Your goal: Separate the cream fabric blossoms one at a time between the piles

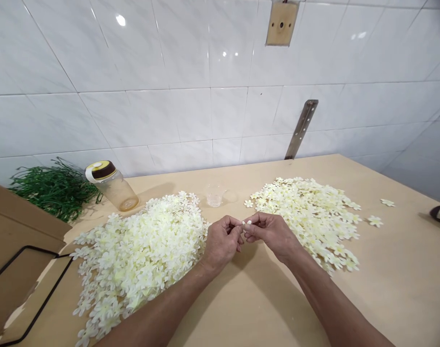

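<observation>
Two bare forearms are reaching in from the near side over a pale table point(397, 279), the right hand point(276, 233) pinching a small flower point(248, 222) between thumb and fingertips. The left hand point(220, 243) is meeting it with curled fingers; whether these are clamping on it too, the view is not telling. The flower, sitting between two heaps, is looking feather-light, thin and soft, its petals probably bending or creasing under a hard squeeze; its firmer middle is likely offering the best hold. Loose flowers are spreading in a left heap point(144, 250) and a flatter right heap point(307, 212), overlapping and perhaps clinging together. Farther back, a clear cup point(214, 198) is standing between the heaps, and a bottle point(115, 190) is leaning at far left beside greenery point(53, 188).
</observation>
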A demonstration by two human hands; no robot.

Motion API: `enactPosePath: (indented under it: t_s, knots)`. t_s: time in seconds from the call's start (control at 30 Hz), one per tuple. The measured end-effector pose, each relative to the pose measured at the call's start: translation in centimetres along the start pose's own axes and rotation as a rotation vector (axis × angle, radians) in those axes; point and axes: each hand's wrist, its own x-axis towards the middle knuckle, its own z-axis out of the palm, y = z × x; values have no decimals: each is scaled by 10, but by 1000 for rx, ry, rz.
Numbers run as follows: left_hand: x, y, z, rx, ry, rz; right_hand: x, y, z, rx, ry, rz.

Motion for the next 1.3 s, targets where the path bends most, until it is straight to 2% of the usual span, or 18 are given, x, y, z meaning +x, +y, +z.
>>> enactPosePath:
  t_s: [0.13, 0.27, 0.43, 0.57, 0.73, 0.9, 1.03, 1.2, 1.3]
  knots:
    - [0, 6, -1, -74, -24, 25, -1, 1, 1, 8, 42, -104]
    - [0, 14, -2, -190, -96, -24, -3, -2, 0, 32, 24, -169]
    - [4, 16, -5, -164, -32, -4, -3, -8, -4, 122, -160, -110]
    - [5, 13, -5, -160, -65, 14, -2, -8, -8, 217, -190, -33]
    - [-2, 13, -3, 0, -17, 96, -1, -3, -9, 199, -149, 7]
    - [-11, 20, -3, 224, -1, 199, -1, 0, -6, 24, -81, -74]
    - [-6, 19, -1, 33, -39, 87, -1, -2, -4, -26, -22, -177]
    - [-2, 20, 1, -295, -71, -113, -2, 0, 0, -134, 162, -271]
    - [-2, 21, -1, -429, -139, -161, -2, 2, 5, -148, 144, -324]
